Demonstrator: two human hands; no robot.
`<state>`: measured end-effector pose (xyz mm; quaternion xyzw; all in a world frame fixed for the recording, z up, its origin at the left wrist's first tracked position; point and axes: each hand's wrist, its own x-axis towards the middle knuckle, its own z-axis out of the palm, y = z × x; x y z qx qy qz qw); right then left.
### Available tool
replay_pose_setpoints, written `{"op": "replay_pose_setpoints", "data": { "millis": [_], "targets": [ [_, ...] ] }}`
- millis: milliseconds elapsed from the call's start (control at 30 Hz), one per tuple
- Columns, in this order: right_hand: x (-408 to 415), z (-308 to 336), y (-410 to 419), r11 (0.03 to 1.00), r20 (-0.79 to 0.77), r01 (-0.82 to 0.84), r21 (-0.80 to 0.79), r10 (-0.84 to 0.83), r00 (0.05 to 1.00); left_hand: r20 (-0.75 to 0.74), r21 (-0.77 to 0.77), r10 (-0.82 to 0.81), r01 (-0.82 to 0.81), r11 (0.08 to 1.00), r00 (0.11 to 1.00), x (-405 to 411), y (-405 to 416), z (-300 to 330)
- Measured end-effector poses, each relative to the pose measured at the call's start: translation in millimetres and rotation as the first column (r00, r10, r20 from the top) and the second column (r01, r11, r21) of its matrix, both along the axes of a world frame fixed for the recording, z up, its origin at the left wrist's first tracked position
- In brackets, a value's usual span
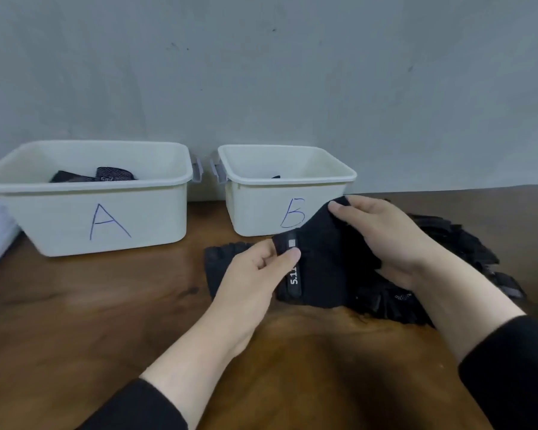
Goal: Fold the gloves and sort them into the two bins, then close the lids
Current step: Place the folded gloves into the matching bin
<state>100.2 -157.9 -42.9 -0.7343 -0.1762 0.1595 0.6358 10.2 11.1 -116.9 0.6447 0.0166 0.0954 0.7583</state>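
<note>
What worries me most is the fold springing open: my left hand (255, 268) only pinches the stiff black wrist strap with white lettering (292, 268) between thumb and fingertip, and if that pinch slips, the black fabric glove (330, 259) flops loose again. My right hand (382, 240) is curled over the glove's far right edge, thumb on top, so the glove sits between both hands, lifted just above the brown wooden table (75, 305). It could also snag the heap of unsorted black gloves (466, 252) lying right under and beyond my right hand and drag one along. Another flat black glove (227, 259) lies just past my left hand. Further off, the white plastic bin marked B (292, 212) stands directly behind the glove, the white bin marked A (106, 221) to its left; a misjudged toss could land in the wrong one. I see no lids
</note>
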Motion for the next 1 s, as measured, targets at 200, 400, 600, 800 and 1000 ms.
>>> {"op": "replay_pose_setpoints", "data": {
  "millis": [200,400,600,800,1000],
  "targets": [
    [-4.3,-23.2,42.5,0.986,0.153,0.158,0.055,-0.164,0.974,0.009,-0.087,0.267,-0.265,0.960,0.964,-27.4,63.1,-1.8],
    [-26.0,-100.1,62.1,0.949,0.358,0.181,-0.257,-0.080,0.930,-0.088,0.175,0.461,-0.442,0.880,0.883,-43.2,118.7,-31.7],
    [-24.8,-106.7,53.6,0.888,0.367,0.158,-0.431,0.012,0.930,-0.094,0.221,0.522,-0.493,0.841,0.848,-35.2,118.0,-40.9],
    [-27.2,-110.8,58.6,0.850,0.402,0.136,-0.509,0.095,0.911,0.109,0.211,0.637,-0.644,0.736,0.763,-39.6,112.5,-27.5],
    [-26.2,-114.9,59.3,0.841,0.390,0.104,-0.531,0.134,0.911,0.419,0.544,0.509,-0.657,0.521,0.752,-24.3,95.7,-7.4]
  ]
}}
